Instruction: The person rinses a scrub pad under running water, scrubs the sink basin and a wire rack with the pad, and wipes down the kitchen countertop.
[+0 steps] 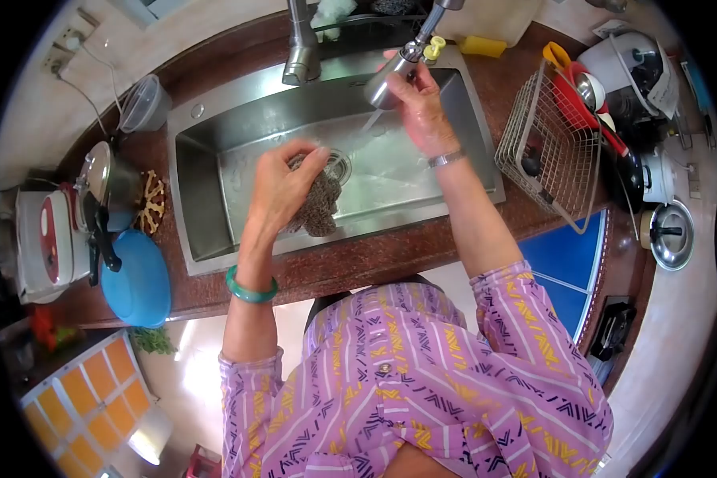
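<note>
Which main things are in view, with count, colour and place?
rectangular steel sink: one, silver, centre
upright metal tap: one, silver, behind sink
cylindrical metal spray head: one, silver, above sink
rough mesh scrubber: one, brown, above sink
rectangular wire basket: one, silver, right
round plastic basin: one, blue, left
round steel pot: one, silver, left
domed metal lid: one, silver, far right
left hand: one, green bangle, holding scrubber
right hand: one, silver bracelet, holding spray head

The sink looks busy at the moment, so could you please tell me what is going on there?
A person's right hand grips a metal spray head, with water running from it into the steel sink. The left hand holds a crumpled grey-brown scrubber or cloth over the sink, near the drain. A wire basket sits on the counter to the right.
</note>
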The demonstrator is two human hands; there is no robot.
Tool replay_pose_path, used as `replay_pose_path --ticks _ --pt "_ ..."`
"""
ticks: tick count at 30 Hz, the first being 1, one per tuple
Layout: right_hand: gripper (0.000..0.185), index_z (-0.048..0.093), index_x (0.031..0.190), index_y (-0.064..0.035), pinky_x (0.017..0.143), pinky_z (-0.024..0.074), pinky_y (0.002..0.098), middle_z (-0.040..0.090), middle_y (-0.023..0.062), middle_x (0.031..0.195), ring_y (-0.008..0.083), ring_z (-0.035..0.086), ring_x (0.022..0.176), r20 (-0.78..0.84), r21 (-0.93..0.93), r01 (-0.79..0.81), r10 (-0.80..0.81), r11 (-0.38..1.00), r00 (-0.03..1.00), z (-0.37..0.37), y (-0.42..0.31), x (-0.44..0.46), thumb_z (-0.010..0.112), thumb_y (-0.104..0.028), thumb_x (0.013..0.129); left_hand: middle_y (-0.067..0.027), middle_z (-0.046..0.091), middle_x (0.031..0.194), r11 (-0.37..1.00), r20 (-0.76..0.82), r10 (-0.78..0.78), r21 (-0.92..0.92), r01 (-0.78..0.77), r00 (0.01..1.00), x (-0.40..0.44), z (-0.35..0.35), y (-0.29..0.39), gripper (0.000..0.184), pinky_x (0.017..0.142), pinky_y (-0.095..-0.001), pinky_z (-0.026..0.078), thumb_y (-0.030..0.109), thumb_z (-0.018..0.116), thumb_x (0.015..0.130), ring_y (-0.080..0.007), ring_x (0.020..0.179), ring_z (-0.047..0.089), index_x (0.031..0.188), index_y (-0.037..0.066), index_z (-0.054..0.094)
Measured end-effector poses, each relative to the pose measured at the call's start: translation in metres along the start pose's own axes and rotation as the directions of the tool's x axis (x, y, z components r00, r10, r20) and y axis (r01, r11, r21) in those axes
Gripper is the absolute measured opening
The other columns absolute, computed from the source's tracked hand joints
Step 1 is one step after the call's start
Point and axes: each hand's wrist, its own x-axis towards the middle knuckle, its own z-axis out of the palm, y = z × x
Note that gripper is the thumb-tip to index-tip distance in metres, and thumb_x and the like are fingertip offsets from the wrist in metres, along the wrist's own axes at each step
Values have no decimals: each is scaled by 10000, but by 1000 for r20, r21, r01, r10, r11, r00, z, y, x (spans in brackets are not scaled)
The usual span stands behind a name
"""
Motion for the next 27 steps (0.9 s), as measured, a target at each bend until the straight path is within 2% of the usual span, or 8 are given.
replay_pose_path --ticks 2,6,11,13,17,20,26,27 --pt "402 530 1189 -107 828 440 269 582 4 1069 90 535 953 8 32 1 -1 999 1000 -14 -2 3 684 -172 823 -10 577 722 996 27 -45 73 43 999 -1 -1 -5 289 643 -240 407 251 628 831 -79 705 502 854 -37 641" --pt "422 507 1230 -107 865 439 300 571 23 1114 114 530 1021 85 90 4 -11 996 996 -14 -18 5 656 -205 848 -10 568 706 996 34 -83 48 81 996 -7 0 -13 289 640 -245 404 254 629 831 -82 698 494 841 -35 636" --pt "486 434 1316 -97 903 432 322 555 56 1164 134 519 1067 211 189 -9 -31 982 977 -15 -26 8 611 -212 878 31 529 674 994 -11 -100 -35 100 995 -14 -1 -31 259 568 -219 357 255 638 835 -54 638 453 818 -3 643" --pt "510 368 1366 -88 934 424 347 520 94 1237 160 513 1105 331 241 -62 -22 968 944 -20 -29 10 560 -174 902 41 521 671 990 -14 -128 -67 126 992 -17 -3 -33 248 547 -210 338 256 644 836 -41 620 437 818 8 646" --pt "519 332 1386 -82 969 405 370 482 121 1293 187 498 1146 402 216 -110 14 970 915 -24 -36 10 529 -145 909 57 513 664 986 -24 -145 -90 142 989 -19 -7 -42 232 508 -196 304 256 658 835 -21 586 409 827 24 651" --pt "507 328 1386 -78 975 404 373 474 128 1305 204 489 1166 448 153 -138 56 979 892 -26 -41 11 508 -126 914 53 523 669 986 -27 -149 -81 146 989 -20 -7 -43 234 518 -194 318 253 657 836 -24 595 422 833 19 652" --pt "492 340 1362 -73 997 398 371 456 145 1322 220 469 1199 386 -106 -59 96 993 917 -27 -46 13 526 -144 911 43 544 685 978 -46 -172 -125 165 984 -22 -9 -53 240 541 -190 350 252 657 835 -30 612 452 850 12 655" --pt "479 360 1344 -70 987 402 353 478 125 1291 205 484 1169 362 -217 -23 103 976 927 -29 -46 14 541 -156 909 43 544 685 977 -50 -177 -127 169 983 -23 -11 -53 240 541 -190 350 252 657 835 -30 612 452 850 12 655"
